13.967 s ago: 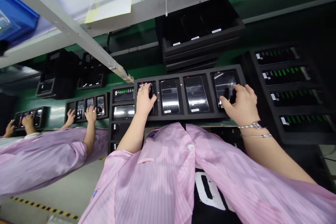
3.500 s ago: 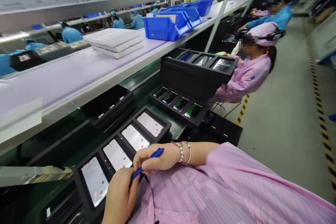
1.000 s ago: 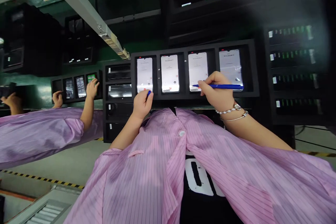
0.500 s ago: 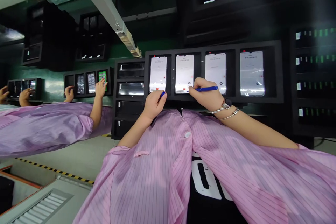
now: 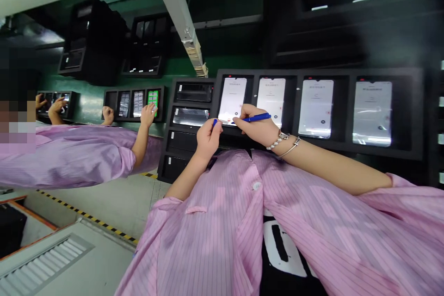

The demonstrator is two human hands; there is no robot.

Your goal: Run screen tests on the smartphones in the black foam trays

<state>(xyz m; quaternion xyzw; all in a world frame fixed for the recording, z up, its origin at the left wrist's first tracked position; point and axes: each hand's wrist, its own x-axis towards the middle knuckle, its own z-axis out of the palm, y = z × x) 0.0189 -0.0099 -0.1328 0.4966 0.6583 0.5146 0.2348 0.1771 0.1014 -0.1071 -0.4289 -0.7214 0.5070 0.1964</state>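
Note:
In the head view my right hand [image 5: 258, 125] is closed around a blue pen [image 5: 257, 117]. Its tip end is over the lower edge of the leftmost lit phone [image 5: 233, 97]. My left hand [image 5: 208, 138] is closed at that phone's lower left, with a small blue pen cap [image 5: 215, 122] poking out between thumb and finger. Several lit phones, among them a second phone [image 5: 271, 95], a third phone [image 5: 315, 106] and the rightmost phone [image 5: 372, 111], lie face up in a black tray [image 5: 412, 111]. My right hand covers a lower corner of the second phone.
Left of my tray is another black tray [image 5: 169, 122] holding dark phones. Farther left, a co-worker's hand [image 5: 148, 113] touches a green-screened phone [image 5: 153, 97]. A pale metal post [image 5: 180, 14] slants down behind the trays. Stacked black trays [image 5: 93, 41] stand at the back left.
The camera view has turned, so the trays appear farther right. My right hand and pen have moved left from the second phone to the leftmost one. Loading circles now show on more screens.

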